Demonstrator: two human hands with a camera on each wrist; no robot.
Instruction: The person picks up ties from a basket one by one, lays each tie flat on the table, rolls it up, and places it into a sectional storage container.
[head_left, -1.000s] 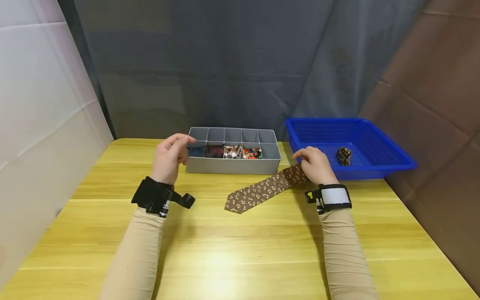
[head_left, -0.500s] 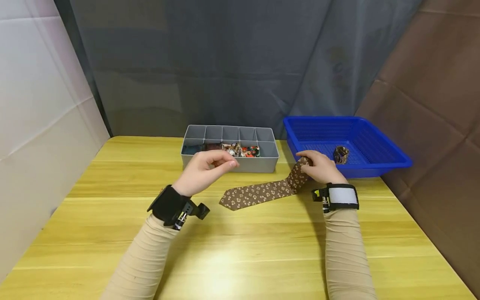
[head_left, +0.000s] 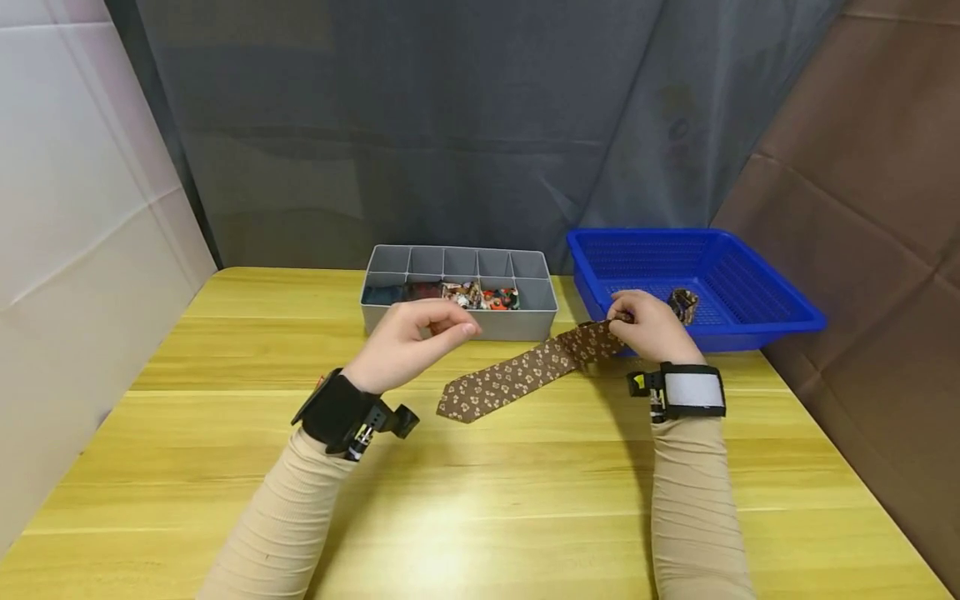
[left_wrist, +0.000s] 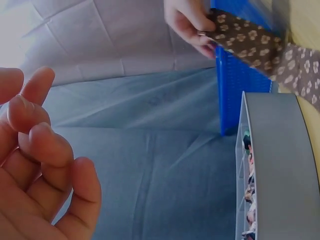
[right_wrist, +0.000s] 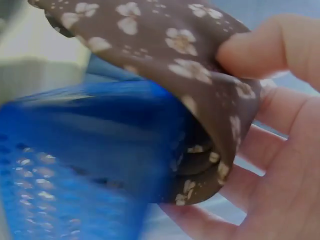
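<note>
A brown tie (head_left: 517,375) with pale flower prints lies across the yellow table (head_left: 480,500), its wide tip toward me. My right hand (head_left: 651,327) pinches the tie's far end (right_wrist: 200,100) beside the blue basket (head_left: 757,287), thumb on top of the fold. My left hand (head_left: 411,342) hovers above the table in front of the grey divided box (head_left: 459,293), fingers loosely curled (left_wrist: 45,150) and holding nothing. It is a short way left of the tie.
The grey box holds several rolled ties (head_left: 472,296) in its front row of compartments. A small rolled brown tie (head_left: 682,304) lies in the blue basket. A grey curtain hangs behind; white panels stand at the left, a brown wall at the right.
My left hand came from the box's left corner toward the middle, over the table. My right hand has kept hold of the tie's end and lifted it slightly, so the tie shifted.
</note>
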